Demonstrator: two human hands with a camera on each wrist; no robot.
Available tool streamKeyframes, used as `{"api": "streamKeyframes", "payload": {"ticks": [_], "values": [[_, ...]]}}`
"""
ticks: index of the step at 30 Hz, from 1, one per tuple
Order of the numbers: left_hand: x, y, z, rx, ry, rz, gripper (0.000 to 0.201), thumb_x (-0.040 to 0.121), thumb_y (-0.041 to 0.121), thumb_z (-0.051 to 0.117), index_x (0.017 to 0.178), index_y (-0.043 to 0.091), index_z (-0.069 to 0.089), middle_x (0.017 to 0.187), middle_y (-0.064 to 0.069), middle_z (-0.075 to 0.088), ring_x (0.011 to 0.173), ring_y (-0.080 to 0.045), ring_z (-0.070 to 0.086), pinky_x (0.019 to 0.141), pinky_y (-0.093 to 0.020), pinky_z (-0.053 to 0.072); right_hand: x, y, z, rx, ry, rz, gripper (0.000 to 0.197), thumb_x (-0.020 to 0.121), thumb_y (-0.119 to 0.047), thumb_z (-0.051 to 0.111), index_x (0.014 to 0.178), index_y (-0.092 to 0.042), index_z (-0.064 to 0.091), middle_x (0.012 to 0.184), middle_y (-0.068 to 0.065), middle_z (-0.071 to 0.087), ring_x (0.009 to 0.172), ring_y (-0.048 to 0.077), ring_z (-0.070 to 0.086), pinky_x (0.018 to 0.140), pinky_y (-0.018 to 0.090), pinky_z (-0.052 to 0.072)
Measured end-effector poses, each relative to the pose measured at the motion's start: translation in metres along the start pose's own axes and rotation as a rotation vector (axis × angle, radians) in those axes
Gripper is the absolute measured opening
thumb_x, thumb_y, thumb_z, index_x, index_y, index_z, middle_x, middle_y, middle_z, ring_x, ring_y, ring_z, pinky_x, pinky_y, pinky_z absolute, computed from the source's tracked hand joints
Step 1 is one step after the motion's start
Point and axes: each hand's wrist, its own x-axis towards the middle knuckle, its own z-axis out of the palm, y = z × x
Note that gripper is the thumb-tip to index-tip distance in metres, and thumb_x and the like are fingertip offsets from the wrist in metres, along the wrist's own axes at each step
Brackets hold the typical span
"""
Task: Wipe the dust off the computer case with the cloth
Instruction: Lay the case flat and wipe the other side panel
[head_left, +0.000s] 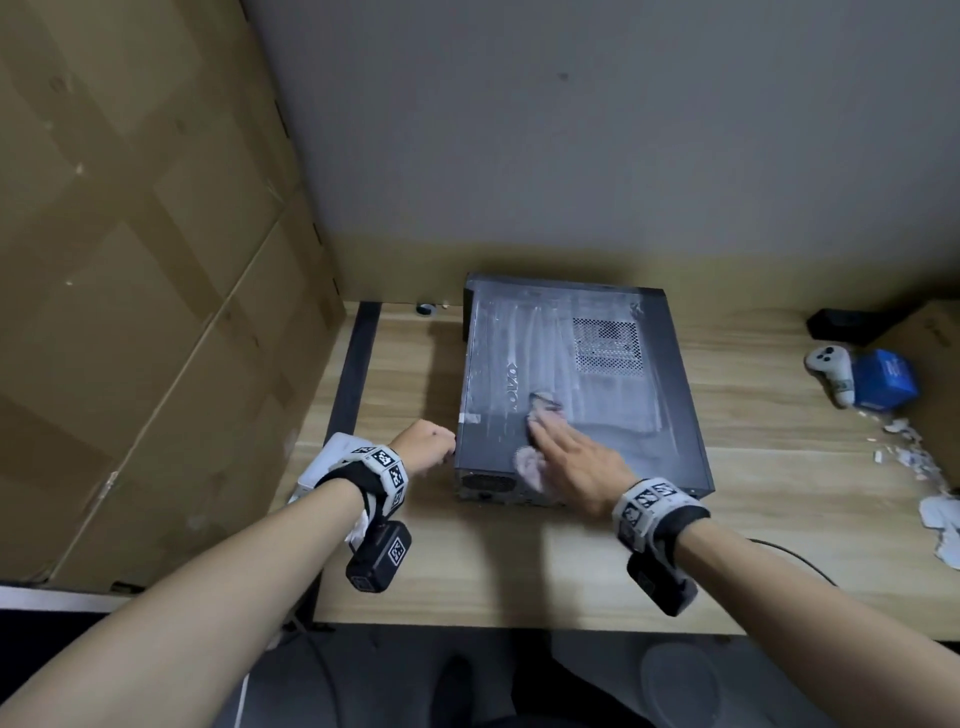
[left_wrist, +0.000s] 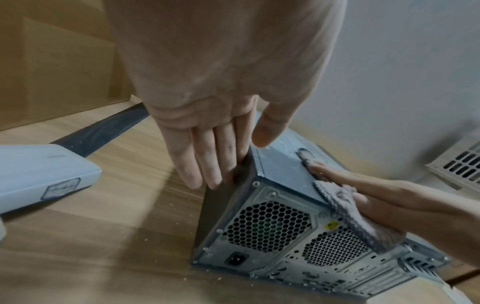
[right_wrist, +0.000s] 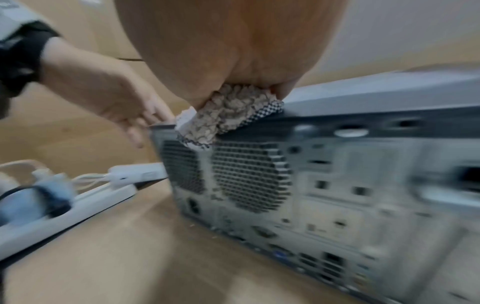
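Observation:
A dusty black computer case (head_left: 597, 374) lies on its side on the wooden desk (head_left: 493, 571), its rear panel (left_wrist: 272, 236) towards me. Streaks run through the dust on its top panel. My right hand (head_left: 576, 457) lies flat on a grey textured cloth (head_left: 530, 462) and presses it on the top panel near the near-left corner. The cloth (left_wrist: 345, 207) hangs slightly over the rear edge (right_wrist: 228, 111). My left hand (left_wrist: 233, 160) rests its straight fingers against the case's left side, with the thumb over the top edge (head_left: 431, 441).
A white power strip (right_wrist: 78, 201) with plugs lies left of the case, near my left wrist. Cardboard panels (head_left: 130, 260) wall the left side. At the right sit a white controller (head_left: 831, 369), a blue box (head_left: 885, 379) and paper scraps (head_left: 909, 457).

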Motion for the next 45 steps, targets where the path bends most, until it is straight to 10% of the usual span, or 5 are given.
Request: {"api": "streamKeyframes", "payload": {"ticks": [10,13,23,38,45], "values": [[0.030,0.026,0.013,-0.123,0.114,-0.028,0.027,0.083,0.023,0.060,0.064,0.016,0.041,0.062,-0.006,0.039,0.055,-0.019,0.036,0.057,-0.027,0.029,-0.029,0.077,-0.016,0.156,-0.009,0.449,0.068,0.104,-0.043,0.016,0.156,-0.001,0.003,0.164,0.018,-0.009,0.152,0.025,-0.008,0.121,0.030,-0.005],[0.033,0.024,0.010,-0.263,0.071,-0.082,0.015,0.081,0.022,0.060,0.071,0.015,0.051,0.073,-0.008,0.047,0.068,-0.022,0.047,0.066,-0.030,0.044,-0.008,0.031,-0.012,0.211,0.102,0.328,0.057,0.103,-0.037,0.023,0.146,0.002,0.025,0.161,0.025,0.010,0.151,0.032,0.008,0.122,0.034,0.005],[0.034,0.018,0.005,-0.494,0.130,-0.237,0.020,0.094,0.028,0.055,0.108,0.016,0.063,0.100,-0.002,0.063,0.102,-0.024,0.059,0.082,-0.037,0.050,0.068,-0.046,-0.001,0.004,0.001,0.043,0.087,0.086,-0.046,-0.005,0.153,0.005,0.014,0.162,0.024,0.008,0.152,0.034,0.006,0.124,0.042,0.008],[0.044,0.060,0.020,-0.119,0.187,-0.174,0.030,0.081,0.021,0.053,0.097,-0.001,0.063,0.082,-0.012,0.065,0.080,-0.029,0.060,0.068,-0.031,0.038,-0.062,0.106,0.001,0.023,0.053,0.506,0.073,0.101,-0.047,0.009,0.156,0.001,0.005,0.164,0.021,-0.005,0.153,0.029,-0.003,0.121,0.030,-0.004],[0.042,0.038,0.012,-0.321,0.174,-0.217,0.018,0.074,0.028,0.054,0.074,0.011,0.057,0.072,-0.016,0.055,0.069,-0.028,0.056,0.068,-0.034,0.049,-0.026,0.070,-0.005,0.023,-0.034,0.198,0.082,0.087,-0.042,0.000,0.154,0.004,0.004,0.162,0.025,-0.006,0.152,0.035,-0.007,0.122,0.036,-0.007]]}}
